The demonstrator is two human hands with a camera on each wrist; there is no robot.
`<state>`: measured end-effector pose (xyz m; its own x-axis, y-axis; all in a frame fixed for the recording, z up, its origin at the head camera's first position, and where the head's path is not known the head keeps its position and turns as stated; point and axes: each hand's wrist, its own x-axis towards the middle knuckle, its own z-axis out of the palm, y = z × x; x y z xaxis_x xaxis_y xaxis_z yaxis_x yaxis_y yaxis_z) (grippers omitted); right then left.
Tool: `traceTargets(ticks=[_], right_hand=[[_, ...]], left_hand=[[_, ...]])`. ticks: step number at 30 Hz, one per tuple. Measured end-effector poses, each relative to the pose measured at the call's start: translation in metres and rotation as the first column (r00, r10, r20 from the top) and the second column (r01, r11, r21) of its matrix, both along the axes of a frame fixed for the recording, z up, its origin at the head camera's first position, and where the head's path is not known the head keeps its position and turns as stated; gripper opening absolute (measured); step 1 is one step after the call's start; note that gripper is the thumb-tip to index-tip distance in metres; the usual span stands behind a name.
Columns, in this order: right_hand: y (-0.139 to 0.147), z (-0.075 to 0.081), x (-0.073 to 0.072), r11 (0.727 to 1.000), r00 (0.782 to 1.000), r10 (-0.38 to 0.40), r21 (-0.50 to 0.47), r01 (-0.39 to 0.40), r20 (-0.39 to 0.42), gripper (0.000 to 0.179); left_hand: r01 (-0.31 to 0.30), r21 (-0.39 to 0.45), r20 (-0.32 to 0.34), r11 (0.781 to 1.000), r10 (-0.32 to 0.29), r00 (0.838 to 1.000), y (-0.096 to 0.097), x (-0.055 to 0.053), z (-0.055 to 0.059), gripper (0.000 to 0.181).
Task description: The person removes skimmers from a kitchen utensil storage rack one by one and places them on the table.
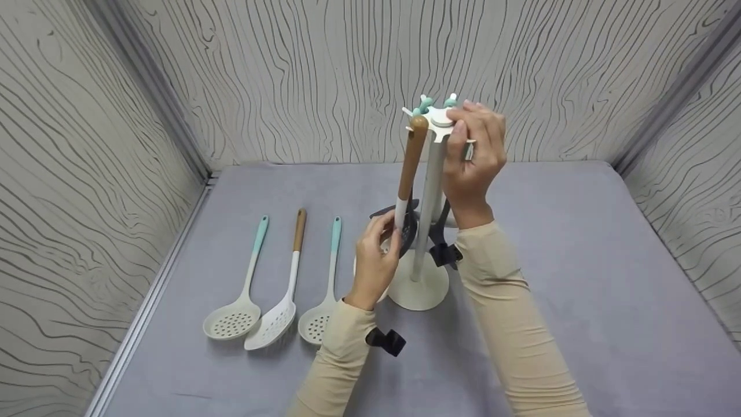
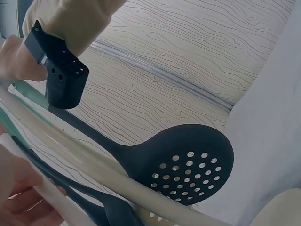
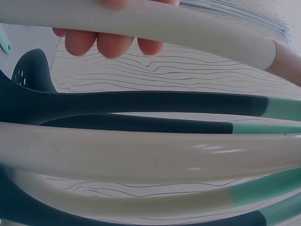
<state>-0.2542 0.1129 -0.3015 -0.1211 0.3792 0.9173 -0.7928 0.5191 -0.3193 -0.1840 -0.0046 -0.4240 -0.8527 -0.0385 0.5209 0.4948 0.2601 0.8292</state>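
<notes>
My left hand [image 1: 375, 260] pinches the white shaft of a kitchen utensil with a brown handle [image 1: 411, 162]; its head is mostly hidden behind the hand. The handle's top end overlaps the rim of a utensil rack [image 1: 433, 191] in the head view. At the rack's top, my right hand [image 1: 477, 145] holds the white hook piece, its fingertips at the round knob. In the right wrist view, the left fingers [image 3: 115, 44] wrap behind the pale shaft [image 3: 188, 30]. A dark skimmer [image 2: 188, 165] hangs on the rack beside the pole [image 2: 94, 165].
Left of the rack lie a green-handled skimmer [image 1: 231, 319], a brown-handled slotted turner [image 1: 275, 324] and another green-handled skimmer [image 1: 315, 324]. Other green-handled utensils [image 3: 164, 103] hang around the pole. The round rack base [image 1: 419, 295] stands on grey cloth [image 1: 579, 260]; patterned walls [image 1: 324, 75] enclose it.
</notes>
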Motion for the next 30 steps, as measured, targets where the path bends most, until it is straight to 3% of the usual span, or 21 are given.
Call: traceTargets(ticks=[30], right_hand=[[0.0004, -0.0006, -0.001, 1.0, 1.0, -0.008, 0.006, 0.008, -0.003, 0.018]], left_hand=[[0.0, 0.001, -0.015, 1.0, 0.0, 1.0, -0.0041, 0.001, 0.0051, 0.027]])
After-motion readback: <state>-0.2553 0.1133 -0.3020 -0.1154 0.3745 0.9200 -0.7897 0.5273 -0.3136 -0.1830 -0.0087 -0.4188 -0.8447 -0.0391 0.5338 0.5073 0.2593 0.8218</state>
